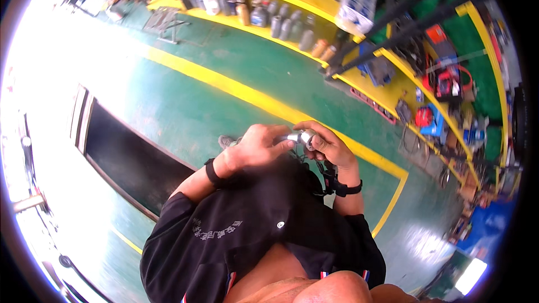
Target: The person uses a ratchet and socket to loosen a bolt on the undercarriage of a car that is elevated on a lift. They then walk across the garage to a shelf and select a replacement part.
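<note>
In front of my chest I hold a small shiny metal part (306,136) with a round, socket-like head and a narrower shank; its exact kind is not clear. My left hand (261,143) is closed around the shank end, its thumb lying along the metal. On the other side, the fingers and thumb of my right hand (330,145) pinch the round head. Dark cords hang below the right hand, beside a black wrist strap (347,189). Another black band (212,173) circles my left wrist. The left fingers partly hide the shank.
Yellow shelving (264,32) with several bottles and cans runs along the far side. More yellow shelves (393,96) on the right carry tools and boxes. A dark rectangular floor opening (132,148) lies left. A yellow line (224,85) crosses the green floor; a small metal stool (168,28) stands far left.
</note>
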Available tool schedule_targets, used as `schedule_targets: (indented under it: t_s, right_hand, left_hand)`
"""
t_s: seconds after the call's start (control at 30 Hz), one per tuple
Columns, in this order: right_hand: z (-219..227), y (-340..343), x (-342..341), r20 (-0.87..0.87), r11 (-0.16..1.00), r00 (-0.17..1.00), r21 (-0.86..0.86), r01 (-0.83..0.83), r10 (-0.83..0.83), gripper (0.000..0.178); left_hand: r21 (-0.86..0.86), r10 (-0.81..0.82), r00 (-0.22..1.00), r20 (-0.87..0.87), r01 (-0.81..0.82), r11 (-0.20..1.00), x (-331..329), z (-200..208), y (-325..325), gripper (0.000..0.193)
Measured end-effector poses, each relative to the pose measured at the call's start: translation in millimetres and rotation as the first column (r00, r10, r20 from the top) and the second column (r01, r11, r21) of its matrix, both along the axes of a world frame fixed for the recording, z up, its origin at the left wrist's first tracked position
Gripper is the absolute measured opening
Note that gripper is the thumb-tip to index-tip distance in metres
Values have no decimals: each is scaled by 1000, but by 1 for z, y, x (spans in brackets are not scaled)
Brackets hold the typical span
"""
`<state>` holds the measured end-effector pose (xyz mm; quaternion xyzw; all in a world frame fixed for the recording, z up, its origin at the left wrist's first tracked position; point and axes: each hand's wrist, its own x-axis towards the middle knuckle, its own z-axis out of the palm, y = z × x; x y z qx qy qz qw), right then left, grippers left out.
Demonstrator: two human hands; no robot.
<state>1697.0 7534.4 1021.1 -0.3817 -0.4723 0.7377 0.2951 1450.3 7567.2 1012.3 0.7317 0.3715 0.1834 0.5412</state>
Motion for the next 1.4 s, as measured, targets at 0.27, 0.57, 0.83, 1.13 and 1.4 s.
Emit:
schedule_targets:
  t_s: [0.27,0.57,0.83,1.13,1.4]
  right_hand:
    - [-13,-76,122,-129,989,981,-54,140,-146,60]
    - [-33,-183,202,-135,824,812,-102,558,-567,71]
    - [-35,-260,263,-33,368,367,-36,929,-930,88]
    - [-32,-282,358,-131,250,232,-147,957,-964,65]
    - [-34,-299,406,-84,-86,-99,-137,987,-992,67]
  left_hand:
    - [-58,-345,937,56,348,936,135,5,-12,28]
    - [183,-721,678,-142,734,654,283,0,-27,22]
    - [327,-865,494,85,806,493,438,-36,-52,22]
    - [345,-959,224,172,898,272,589,-40,-61,28]
    - [70,-987,-64,147,996,-54,696,-44,-78,35]
